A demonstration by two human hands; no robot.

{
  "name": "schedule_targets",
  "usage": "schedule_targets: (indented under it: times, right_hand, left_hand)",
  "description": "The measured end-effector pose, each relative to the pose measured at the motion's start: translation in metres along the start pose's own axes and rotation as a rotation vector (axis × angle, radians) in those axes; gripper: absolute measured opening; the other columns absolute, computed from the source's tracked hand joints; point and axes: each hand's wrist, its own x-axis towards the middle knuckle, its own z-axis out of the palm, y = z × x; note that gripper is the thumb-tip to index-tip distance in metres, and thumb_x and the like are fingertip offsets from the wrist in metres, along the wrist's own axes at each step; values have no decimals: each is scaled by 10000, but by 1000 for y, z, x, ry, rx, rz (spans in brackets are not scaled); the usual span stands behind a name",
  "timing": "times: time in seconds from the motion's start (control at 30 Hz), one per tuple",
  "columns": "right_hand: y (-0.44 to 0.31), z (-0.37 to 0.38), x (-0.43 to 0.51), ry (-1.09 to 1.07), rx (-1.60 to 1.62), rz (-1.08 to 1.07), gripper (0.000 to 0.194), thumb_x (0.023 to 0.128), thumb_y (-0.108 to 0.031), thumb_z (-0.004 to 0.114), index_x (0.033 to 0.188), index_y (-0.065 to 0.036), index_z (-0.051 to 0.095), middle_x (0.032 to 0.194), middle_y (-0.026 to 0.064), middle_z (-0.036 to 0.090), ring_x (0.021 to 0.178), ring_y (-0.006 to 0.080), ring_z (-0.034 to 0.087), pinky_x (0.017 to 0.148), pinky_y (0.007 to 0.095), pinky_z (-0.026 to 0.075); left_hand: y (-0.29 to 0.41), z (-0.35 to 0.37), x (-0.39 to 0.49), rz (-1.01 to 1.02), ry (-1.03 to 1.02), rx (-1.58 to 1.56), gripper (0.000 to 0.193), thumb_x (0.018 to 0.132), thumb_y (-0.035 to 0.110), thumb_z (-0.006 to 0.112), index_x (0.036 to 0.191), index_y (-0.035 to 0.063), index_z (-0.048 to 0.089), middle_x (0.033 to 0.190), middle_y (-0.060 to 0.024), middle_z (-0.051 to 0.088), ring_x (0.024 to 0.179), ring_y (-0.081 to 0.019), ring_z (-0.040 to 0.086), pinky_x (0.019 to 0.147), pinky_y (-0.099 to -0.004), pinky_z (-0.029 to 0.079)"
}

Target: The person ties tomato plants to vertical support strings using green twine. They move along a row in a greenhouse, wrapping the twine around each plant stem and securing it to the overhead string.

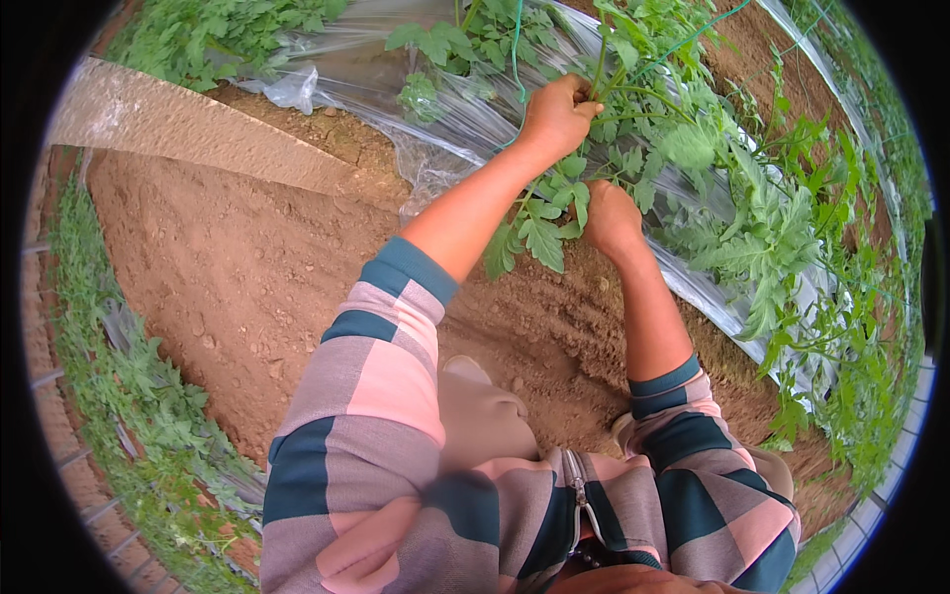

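My left hand (560, 115) grips the green stem (600, 68) of a tomato plant, thumb and fingers pinched close to where several leaf stalks branch off. Lower and to the right, my right hand (612, 215) is curled in among the plant's lower foliage. Its fingertips are hidden, so what it grasps does not show. A cluster of tomato leaves (545, 236) hangs over the soil just left of that hand. Green twine (517, 56) runs down beside my left wrist, and another green string (694, 36) slants up to the right from the plant.
Clear plastic mulch film (356, 82) covers the planted bed. More tomato plants (772, 237) stretch down the right side, and others (223, 37) grow at the upper left. A pale flat slab (200, 134) borders bare soil (245, 252). Another plant row (141, 401) lines the left.
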Motion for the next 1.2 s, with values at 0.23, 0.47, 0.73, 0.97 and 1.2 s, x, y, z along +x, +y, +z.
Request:
schedule_targets:
  times: [0.23,0.47,0.73,0.97,1.2]
  right_hand:
    - [-10,-47,-1,546,323,212,293,804,-204,640,1040,-30,648,810,199,661,718,332,648,664,393,496]
    - [-7,-59,13,1262,283,-239,251,814,-148,634,1020,-6,651,783,175,662,618,235,626,572,346,465]
    - [-20,-24,29,656,12,97,189,792,-202,665,951,-99,669,914,117,651,782,303,644,677,358,495]
    - [-7,-13,59,1029,774,-150,135,826,-49,681,951,-33,632,863,55,650,792,128,621,722,261,485]
    - [-24,-11,75,1053,1353,-226,127,862,-60,664,949,21,621,872,42,634,774,93,572,713,232,476]
  left_hand:
    - [4,-4,1,-44,-2,-45,230,785,111,692,967,-24,648,820,-150,695,730,-239,679,664,-331,514]
    - [-3,-1,2,-41,-22,-55,233,781,103,691,965,-33,647,807,-149,693,716,-232,678,654,-330,516]
    - [11,-3,-3,-6,21,-12,215,769,97,700,937,-29,650,788,-144,694,703,-223,679,644,-323,516]
    - [7,-1,-3,-42,-15,-79,200,770,92,700,920,-31,652,791,-148,696,705,-209,682,640,-314,517]
    - [5,2,-2,-72,-9,-123,198,775,85,687,930,-35,655,798,-144,701,719,-180,681,647,-307,520]
